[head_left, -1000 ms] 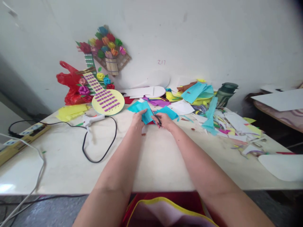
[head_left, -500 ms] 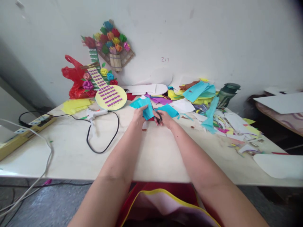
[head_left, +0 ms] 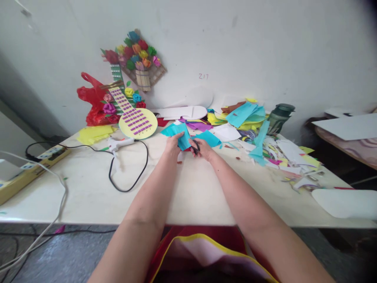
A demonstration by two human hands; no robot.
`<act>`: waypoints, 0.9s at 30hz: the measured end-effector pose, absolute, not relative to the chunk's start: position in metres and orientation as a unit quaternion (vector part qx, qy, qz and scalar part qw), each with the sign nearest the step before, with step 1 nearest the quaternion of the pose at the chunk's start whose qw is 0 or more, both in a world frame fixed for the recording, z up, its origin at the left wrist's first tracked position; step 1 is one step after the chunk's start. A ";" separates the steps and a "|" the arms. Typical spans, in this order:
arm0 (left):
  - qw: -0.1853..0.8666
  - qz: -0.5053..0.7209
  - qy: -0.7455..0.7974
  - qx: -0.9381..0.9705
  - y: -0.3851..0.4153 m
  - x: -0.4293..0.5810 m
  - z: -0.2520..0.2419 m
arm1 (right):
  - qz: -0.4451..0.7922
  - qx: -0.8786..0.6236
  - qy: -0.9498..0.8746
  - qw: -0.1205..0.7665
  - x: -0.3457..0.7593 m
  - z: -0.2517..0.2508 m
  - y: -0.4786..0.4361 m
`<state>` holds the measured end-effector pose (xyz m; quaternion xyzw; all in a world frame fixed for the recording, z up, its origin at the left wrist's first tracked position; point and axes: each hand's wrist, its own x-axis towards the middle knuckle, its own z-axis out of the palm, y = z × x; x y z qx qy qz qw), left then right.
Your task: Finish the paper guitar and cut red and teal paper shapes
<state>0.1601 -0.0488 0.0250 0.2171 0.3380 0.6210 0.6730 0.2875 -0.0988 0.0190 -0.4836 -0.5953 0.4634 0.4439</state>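
My left hand (head_left: pixel 173 143) pinches a piece of turquoise paper (head_left: pixel 184 140), thumb on top. Dark-handled scissors (head_left: pixel 195 146) are gripped in my right hand (head_left: pixel 203 149), with the blades at the right edge of that paper. Whether the blades are apart is too small to make out. Behind my left hand lies more turquoise paper (head_left: pixel 167 130). Another turquoise piece (head_left: pixel 209 137) rests on the table just beyond my right hand.
A white glue gun (head_left: pixel 119 144) with a looped black cord lies left of my hands. Behind it leans a yellow paper guitar (head_left: pixel 138 124). Paper scraps (head_left: pixel 290 157) and a green bottle (head_left: pixel 280 118) are at right. A power strip (head_left: pixel 35 169) sits at the left edge.
The view has shifted slightly. Both hands keep their hold on the paper and the scissors, in nearly the same place; the paper looks little changed.
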 end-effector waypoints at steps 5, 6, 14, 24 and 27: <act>0.653 0.631 0.346 0.237 -0.048 0.160 0.025 | 0.460 -0.479 -0.594 0.454 0.288 0.016 -0.098; 0.652 0.631 0.347 0.237 -0.048 0.160 0.025 | 0.459 -0.477 -0.594 0.457 0.288 0.016 -0.098; 0.657 0.636 0.331 0.232 -0.049 0.158 0.026 | 0.454 -0.476 -0.589 0.471 0.282 0.018 -0.098; 0.665 0.627 0.329 0.237 -0.048 0.157 0.026 | 0.488 -0.474 -0.561 0.472 0.283 0.014 -0.095; 0.669 0.621 0.334 0.237 -0.049 0.157 0.026 | 0.493 -0.467 -0.556 0.478 0.286 0.012 -0.094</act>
